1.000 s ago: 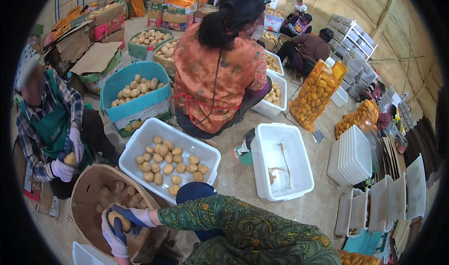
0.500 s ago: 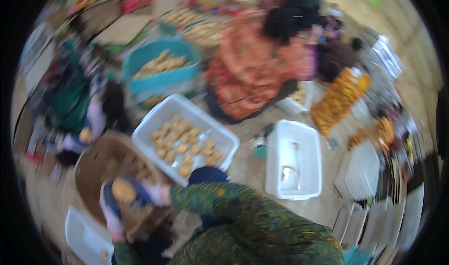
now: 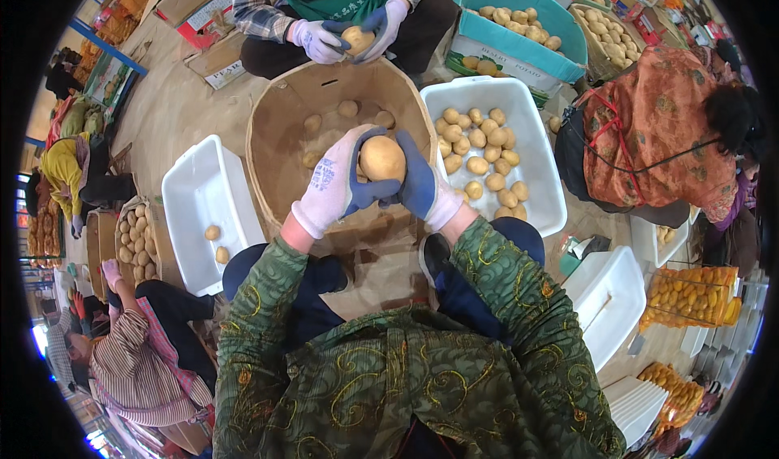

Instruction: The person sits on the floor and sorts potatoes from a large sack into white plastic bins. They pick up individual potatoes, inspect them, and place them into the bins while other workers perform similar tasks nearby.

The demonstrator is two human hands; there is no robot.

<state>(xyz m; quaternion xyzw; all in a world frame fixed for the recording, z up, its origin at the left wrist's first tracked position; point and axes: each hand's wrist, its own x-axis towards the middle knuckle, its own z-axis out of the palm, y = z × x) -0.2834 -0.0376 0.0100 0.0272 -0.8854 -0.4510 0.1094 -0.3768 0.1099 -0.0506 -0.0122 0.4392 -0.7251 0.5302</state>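
Note:
Both my hands wear white gloves with blue palms and meet around one large, smooth potato (image 3: 382,159). My left hand (image 3: 337,179) grips it from the left side, thumb across its lower front. On the other side my right hand (image 3: 424,179) presses its fingers and thumb against it. We are above a big brown cardboard bin (image 3: 280,147), in which several potatoes (image 3: 348,109) lie low. A white tub (image 3: 540,155) with many potatoes stands right of the bin. Left of it is another white tub (image 3: 195,191) holding two potatoes.
Across the bin a co-worker in gloves holds a potato (image 3: 357,40). A teal carton (image 3: 519,41) of potatoes is beyond the right tub. Another person in orange sits at right, near a white tub (image 3: 604,301) and filled net bags (image 3: 690,294). More people work at left.
My view has swung left and steadied. The potato was lower left in the blurred view; now both hands hold it at the centre, over the bin.

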